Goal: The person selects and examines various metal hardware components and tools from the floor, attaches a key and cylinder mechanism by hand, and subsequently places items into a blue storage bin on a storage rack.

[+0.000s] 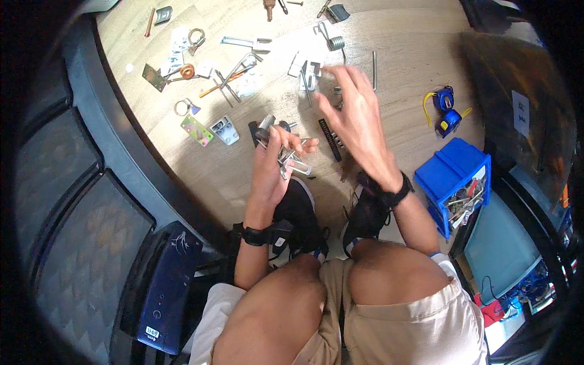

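My left hand holds a bunch of small metal parts, among them thin rods, a looped piece and a dark-ended cylinder. My right hand is over the floor with its fingers apart and slightly blurred, holding nothing that I can see. Just left of its fingertips lie a white metal bracket and a thin metal rod. A spring with long wire arms lies beyond it. Below the fingers is a black slotted strip. A grey moulded part and a greenish-gold metal plate lie left of my left hand.
Hose clamps, drill bits and a perforated plate are spread on the wood-look floor. Two blue tape measures lie at right, above a blue bin of metal pieces. Black shoes stand below my hands; dark furniture borders the left.
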The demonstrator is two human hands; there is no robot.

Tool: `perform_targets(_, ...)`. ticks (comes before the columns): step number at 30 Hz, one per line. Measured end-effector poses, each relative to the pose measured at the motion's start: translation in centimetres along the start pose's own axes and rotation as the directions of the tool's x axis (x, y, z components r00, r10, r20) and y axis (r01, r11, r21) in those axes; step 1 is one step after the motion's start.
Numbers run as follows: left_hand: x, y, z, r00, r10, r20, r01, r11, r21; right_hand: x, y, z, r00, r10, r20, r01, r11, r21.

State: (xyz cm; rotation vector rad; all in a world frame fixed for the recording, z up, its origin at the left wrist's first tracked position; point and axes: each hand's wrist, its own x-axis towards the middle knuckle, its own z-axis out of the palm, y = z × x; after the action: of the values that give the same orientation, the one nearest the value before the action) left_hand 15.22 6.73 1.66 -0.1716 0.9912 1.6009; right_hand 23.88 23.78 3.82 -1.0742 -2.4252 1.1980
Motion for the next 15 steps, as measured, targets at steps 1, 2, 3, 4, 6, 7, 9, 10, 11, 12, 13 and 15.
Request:
perform_targets(1, 0.1, 0.2, 0.0, 0.999, -0.03, -0.015, 0.03, 0.999, 0.011, 0.9, 0.9, 0.5, 0.992, -0.097, -0.076, 0.088, 0.989, -0.119)
perform_targets(2, 0.2, 0.3, 0.0, 0.998, -0.042, -0.049, 0.043, 0.999, 0.016, 1.6, 1.6, 0.8, 0.97, -0.202, -0.137, 0.164, 0.956, -0.243)
perform_targets(3, 0.3, 0.3, -0.1, 0.998, -0.047, -0.05, 0.048, 0.999, 0.014, 2.0, 2.0, 1.2, 0.971, -0.197, -0.134, 0.161, 0.956, -0.244)
perform_targets(4, 0.4, 0.3, -0.2, 0.997, -0.041, -0.063, 0.04, 0.999, -0.013, 2.4, 2.4, 1.5, 0.975, -0.209, -0.076, 0.185, 0.952, -0.246)
perform_targets(6, 0.5, 0.2, -0.6, 0.996, -0.039, -0.08, 0.036, 0.999, -0.041, 2.6, 2.9, 1.8, 0.974, -0.225, 0.015, 0.22, 0.937, -0.27)
perform_targets(7, 0.5, 0.2, -0.8, 0.996, -0.021, -0.088, 0.018, 0.999, -0.032, 2.5, 3.1, 1.9, 0.975, -0.22, 0.019, 0.217, 0.938, -0.269)
perform_targets(9, 0.6, 0.3, -1.1, 0.995, -0.005, -0.099, 0.003, 1.0, -0.025, 2.5, 3.4, 2.0, 0.991, -0.119, 0.057, 0.13, 0.947, -0.293)
perform_targets(10, 0.6, 0.5, -1.1, 0.993, 0.01, -0.117, -0.012, 1.0, -0.018, 2.4, 3.4, 1.9, 0.992, -0.116, 0.059, 0.128, 0.948, -0.293)
perform_targets(11, 0.6, 0.5, -1.0, 0.991, 0.026, -0.134, -0.028, 1.0, -0.012, 2.1, 3.2, 1.6, 0.998, -0.053, 0.032, 0.059, 0.965, -0.256)
perform_targets(12, 0.5, 0.7, -1.0, 0.99, 0.026, -0.139, -0.028, 1.0, -0.009, 2.0, 2.6, 1.3, 1.0, 0.009, 0.008, -0.007, 0.978, -0.211)
perform_targets(13, 0.4, 0.8, -1.0, 0.983, 0.028, -0.183, -0.029, 1.0, -0.003, 1.8, 2.1, 1.0, 1.0, 0.009, 0.01, -0.006, 0.978, -0.207)
perform_targets(15, 0.4, 1.0, -0.6, 0.974, 0.03, -0.223, -0.03, 1.0, 0.006, 1.2, 0.7, -0.3, 0.981, 0.176, 0.086, -0.19, 0.963, 0.193)
